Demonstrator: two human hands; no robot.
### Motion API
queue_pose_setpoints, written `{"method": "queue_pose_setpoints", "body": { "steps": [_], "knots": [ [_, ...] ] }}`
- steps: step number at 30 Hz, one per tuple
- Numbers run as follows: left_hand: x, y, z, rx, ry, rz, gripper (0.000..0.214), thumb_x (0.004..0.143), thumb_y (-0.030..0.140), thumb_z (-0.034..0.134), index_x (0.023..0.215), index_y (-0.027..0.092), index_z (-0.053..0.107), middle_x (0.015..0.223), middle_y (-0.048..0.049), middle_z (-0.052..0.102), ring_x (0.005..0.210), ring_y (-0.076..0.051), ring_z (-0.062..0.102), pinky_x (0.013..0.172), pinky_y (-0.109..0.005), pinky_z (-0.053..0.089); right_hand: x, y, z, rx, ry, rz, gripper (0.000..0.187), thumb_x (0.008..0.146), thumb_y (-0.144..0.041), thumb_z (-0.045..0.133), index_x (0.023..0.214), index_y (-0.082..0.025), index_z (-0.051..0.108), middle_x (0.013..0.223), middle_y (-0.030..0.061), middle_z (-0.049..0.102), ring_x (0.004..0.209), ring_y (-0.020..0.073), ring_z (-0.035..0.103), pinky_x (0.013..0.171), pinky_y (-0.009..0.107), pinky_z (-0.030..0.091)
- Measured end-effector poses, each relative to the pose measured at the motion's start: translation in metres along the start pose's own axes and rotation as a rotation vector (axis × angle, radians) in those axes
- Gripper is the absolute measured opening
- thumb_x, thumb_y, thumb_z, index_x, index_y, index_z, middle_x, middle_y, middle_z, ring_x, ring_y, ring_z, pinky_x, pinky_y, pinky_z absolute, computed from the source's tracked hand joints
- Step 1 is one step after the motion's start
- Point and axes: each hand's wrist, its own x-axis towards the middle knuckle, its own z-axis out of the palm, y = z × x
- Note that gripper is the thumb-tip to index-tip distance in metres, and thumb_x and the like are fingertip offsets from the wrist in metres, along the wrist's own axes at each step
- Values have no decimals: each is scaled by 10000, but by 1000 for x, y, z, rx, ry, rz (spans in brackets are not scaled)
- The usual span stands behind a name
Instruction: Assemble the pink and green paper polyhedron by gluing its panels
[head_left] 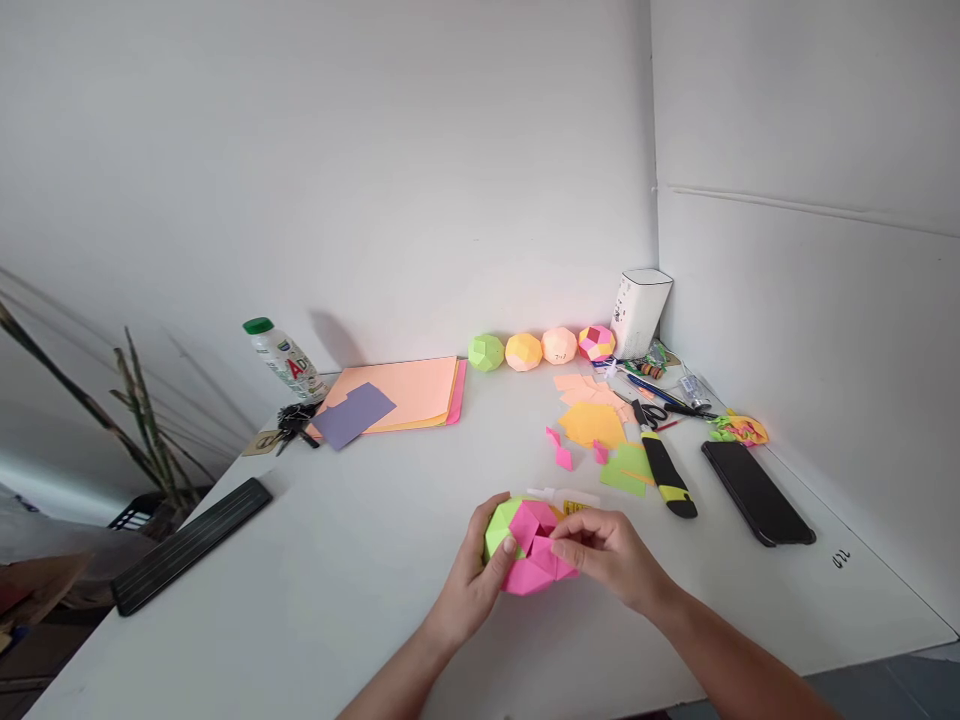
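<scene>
A faceted paper ball (525, 578), green on its left and pink on its right, is held above the near part of the table. My left hand (476, 570) grips it from the left, with the thumb on the front. A dark gap shows among its pink faces. At that gap, my right hand (616, 560) pinches the edge of a pink paper piece (545, 550) between thumb and fingers; whether this piece is fixed to the ball I cannot tell. Just behind the ball lies a white bottle with a yellow label (576, 504), partly hidden by my right hand.
Orange paper pieces (592, 424), green ones (621, 475) and small pink ones (564, 458) lie beyond my right hand. Further right are a utility knife (664, 470) and a phone (757, 492). Several finished paper balls (523, 351) line the wall. Paper sheets (409, 385) lie back left.
</scene>
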Motion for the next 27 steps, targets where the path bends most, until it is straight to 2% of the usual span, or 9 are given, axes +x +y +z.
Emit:
{"method": "queue_pose_setpoints", "body": {
  "steps": [12,18,27],
  "knots": [
    [-1,-2,0,15,19,45,568,902,544,485,1365,237,367,1214,-105,577,1024,-251,588,912,-396,502,-1,2,-1,4,-49,9,218,797,-364,694,769,-149,715,646,-12,539,586,103,437,530,230,338],
    [-1,4,0,-23,-33,21,568,907,552,477,1367,244,349,1231,-98,567,1030,-238,583,923,-383,498,-1,2,0,15,-36,-4,227,803,-377,686,787,-153,719,659,-6,561,606,114,468,560,239,382],
    [-1,8,-1,-10,-31,-37,574,901,573,465,1355,233,378,1221,-101,589,1083,-260,577,943,-392,484,-2,-1,0,-41,-12,-33,223,802,-375,682,805,-160,742,689,14,603,648,139,507,600,259,413]
  ]
}}
